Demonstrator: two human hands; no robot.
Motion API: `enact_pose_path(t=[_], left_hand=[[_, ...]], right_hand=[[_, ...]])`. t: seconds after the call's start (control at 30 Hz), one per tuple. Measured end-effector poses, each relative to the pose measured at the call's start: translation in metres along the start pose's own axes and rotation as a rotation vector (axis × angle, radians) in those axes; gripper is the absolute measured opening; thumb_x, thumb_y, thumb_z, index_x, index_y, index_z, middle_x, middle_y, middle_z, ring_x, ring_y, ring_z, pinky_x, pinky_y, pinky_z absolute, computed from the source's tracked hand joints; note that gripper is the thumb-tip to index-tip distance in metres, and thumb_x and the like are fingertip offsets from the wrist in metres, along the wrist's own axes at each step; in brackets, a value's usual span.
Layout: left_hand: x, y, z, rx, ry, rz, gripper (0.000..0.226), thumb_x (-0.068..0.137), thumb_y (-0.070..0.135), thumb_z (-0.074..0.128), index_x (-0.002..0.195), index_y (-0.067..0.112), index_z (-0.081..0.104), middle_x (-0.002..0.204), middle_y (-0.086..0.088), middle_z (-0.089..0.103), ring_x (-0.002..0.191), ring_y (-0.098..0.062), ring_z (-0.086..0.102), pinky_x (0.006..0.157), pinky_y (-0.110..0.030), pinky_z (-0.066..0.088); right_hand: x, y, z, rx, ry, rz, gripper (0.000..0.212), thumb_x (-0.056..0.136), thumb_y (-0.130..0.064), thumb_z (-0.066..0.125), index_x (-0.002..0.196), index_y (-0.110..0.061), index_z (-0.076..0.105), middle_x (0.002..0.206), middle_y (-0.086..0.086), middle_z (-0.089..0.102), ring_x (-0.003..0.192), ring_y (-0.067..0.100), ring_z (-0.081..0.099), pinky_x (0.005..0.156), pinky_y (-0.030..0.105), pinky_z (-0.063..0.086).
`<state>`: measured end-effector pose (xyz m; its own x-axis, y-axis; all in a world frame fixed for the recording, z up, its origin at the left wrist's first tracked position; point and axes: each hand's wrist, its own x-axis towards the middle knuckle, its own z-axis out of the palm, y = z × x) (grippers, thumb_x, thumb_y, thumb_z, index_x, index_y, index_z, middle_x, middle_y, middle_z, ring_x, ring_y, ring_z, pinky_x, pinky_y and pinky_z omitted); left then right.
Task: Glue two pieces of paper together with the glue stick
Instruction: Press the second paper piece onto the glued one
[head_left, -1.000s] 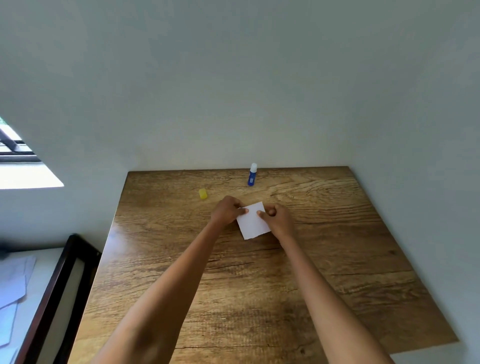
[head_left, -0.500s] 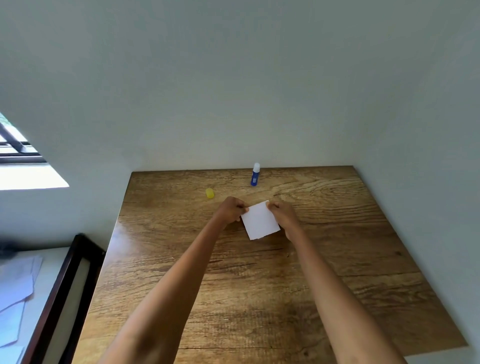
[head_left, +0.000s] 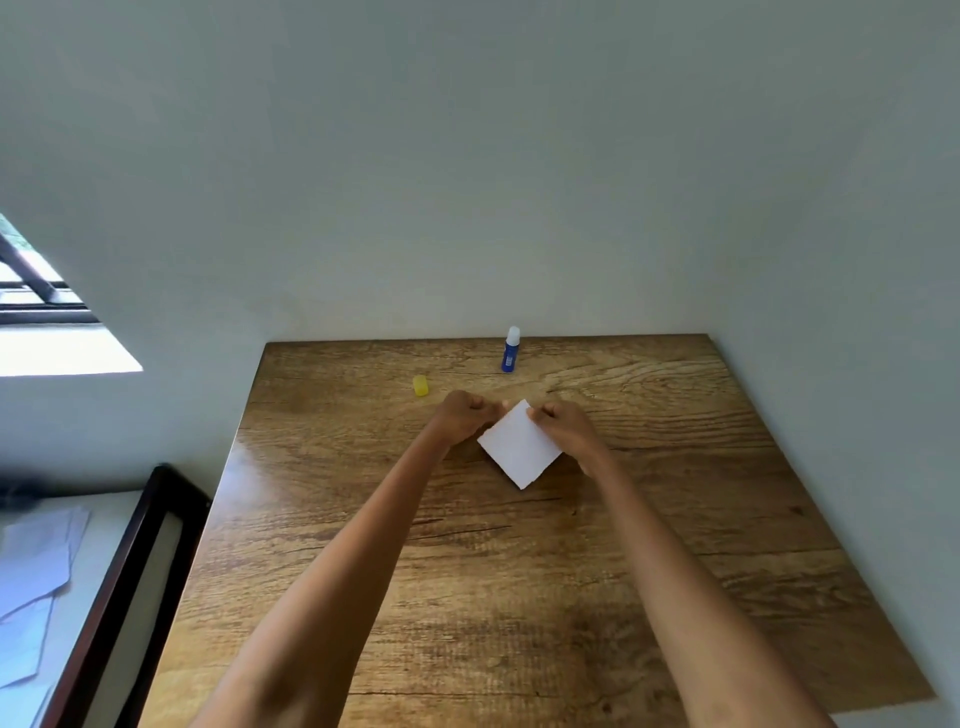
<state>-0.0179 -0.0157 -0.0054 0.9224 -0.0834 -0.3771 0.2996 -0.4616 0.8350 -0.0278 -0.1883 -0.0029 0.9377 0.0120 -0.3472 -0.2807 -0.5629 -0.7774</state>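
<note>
Turning since a second ago, the white paper (head_left: 519, 442) is now sitting as a diamond, one corner pointing back toward the person, where earlier it was lying closer to square; both hands have also shifted a little toward the far side. Nearest the camera, two bare forearms are reaching out over the wooden table (head_left: 675, 519). Beyond them the paper is being held low over the table, about mid-width, with the left hand (head_left: 465, 415) pinching its upper left edge and the right hand (head_left: 563, 426) pinching its upper right edge, each grip pressed together on the sheet. Whether one sheet or two stacked ones are showing cannot be told (only a single white face is visible). Paper like this is likely light, floppy and easy to crease or skew, so holding it by the edges near a corner, as both hands are doing, looks sensible. Farther back a small yellow cap (head_left: 421, 385) is lying on the table, and behind it the blue glue stick (head_left: 510, 351) is standing upright, uncapped, close to the wall. No containers are appearing here.
</note>
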Motion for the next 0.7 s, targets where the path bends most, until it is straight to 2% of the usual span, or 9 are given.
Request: enact_pose_path(t=[0.07,0.17,0.23,0.3,0.43,0.57,0.63,0.7], left_hand=[[0.001,0.005,0.003,-0.051,0.000,0.033,0.024,0.087,0.031,0.063,0.073,0.012,0.066,0.069,-0.003,0.060,0.061,-0.011,0.049,0.055,-0.023,0.035],[0.002,0.008,0.010,-0.054,0.031,0.059,0.019,0.086,0.024,0.065,0.092,0.008,0.071,0.082,-0.007,0.066,0.073,-0.014,0.055,0.061,-0.025,0.039],[0.003,0.007,0.013,-0.107,0.087,0.024,0.021,0.084,0.025,0.067,0.093,0.006,0.071,0.087,-0.010,0.068,0.077,-0.018,0.058,0.063,-0.029,0.042],[0.003,0.003,0.014,-0.154,0.120,-0.007,0.021,0.084,0.023,0.068,0.094,0.004,0.071,0.090,-0.011,0.069,0.077,-0.017,0.058,0.061,-0.026,0.043],[0.002,0.001,0.010,-0.274,0.214,-0.066,0.024,0.086,0.021,0.065,0.103,0.005,0.069,0.103,-0.012,0.068,0.074,-0.013,0.056,0.054,-0.022,0.039],[0.003,0.003,0.005,-0.348,0.221,-0.120,0.028,0.088,0.021,0.062,0.111,0.005,0.064,0.113,-0.014,0.065,0.091,-0.024,0.058,0.056,-0.024,0.043],[0.003,0.004,0.005,-0.359,0.238,-0.144,0.030,0.089,0.022,0.061,0.114,0.005,0.063,0.116,-0.013,0.063,0.093,-0.023,0.056,0.059,-0.024,0.045],[0.003,0.005,0.005,-0.384,0.254,-0.164,0.031,0.089,0.024,0.061,0.114,0.006,0.062,0.115,-0.011,0.062,0.094,-0.021,0.054,0.060,-0.025,0.046]], right_hand=[[-0.001,-0.004,0.002,0.007,-0.032,-0.039,0.047,0.091,-0.037,0.056,0.093,0.010,0.062,0.080,0.013,0.057,0.068,0.018,0.050,0.057,0.027,0.032],[0.000,-0.009,0.006,0.082,-0.026,-0.053,0.048,0.084,-0.041,0.065,0.082,0.007,0.065,0.071,0.011,0.058,0.064,0.016,0.051,0.055,0.025,0.032],[0.001,-0.009,0.007,0.117,-0.026,-0.047,0.049,0.081,-0.042,0.068,0.083,0.008,0.065,0.074,0.014,0.062,0.063,0.016,0.054,0.055,0.025,0.035],[0.001,-0.007,0.005,0.134,-0.033,-0.043,0.049,0.080,-0.040,0.070,0.086,0.008,0.067,0.081,0.019,0.067,0.066,0.017,0.057,0.056,0.025,0.037],[0.005,0.002,-0.007,0.148,-0.020,-0.021,0.026,0.082,-0.027,0.070,0.091,-0.003,0.071,0.103,0.014,0.070,0.085,0.018,0.063,0.069,0.025,0.044],[0.003,0.008,-0.018,0.157,0.008,-0.011,0.006,0.082,-0.026,0.069,0.083,-0.021,0.071,0.096,0.000,0.071,0.081,0.007,0.061,0.067,0.021,0.046],[0.000,0.010,-0.019,0.198,0.033,-0.012,0.004,0.084,-0.026,0.067,0.081,-0.024,0.069,0.092,-0.002,0.070,0.083,0.008,0.062,0.067,0.020,0.048],[-0.002,0.011,-0.018,0.258,0.016,-0.008,0.010,0.085,-0.027,0.066,0.092,-0.021,0.069,0.096,-0.003,0.069,0.086,0.007,0.063,0.068,0.017,0.050]])
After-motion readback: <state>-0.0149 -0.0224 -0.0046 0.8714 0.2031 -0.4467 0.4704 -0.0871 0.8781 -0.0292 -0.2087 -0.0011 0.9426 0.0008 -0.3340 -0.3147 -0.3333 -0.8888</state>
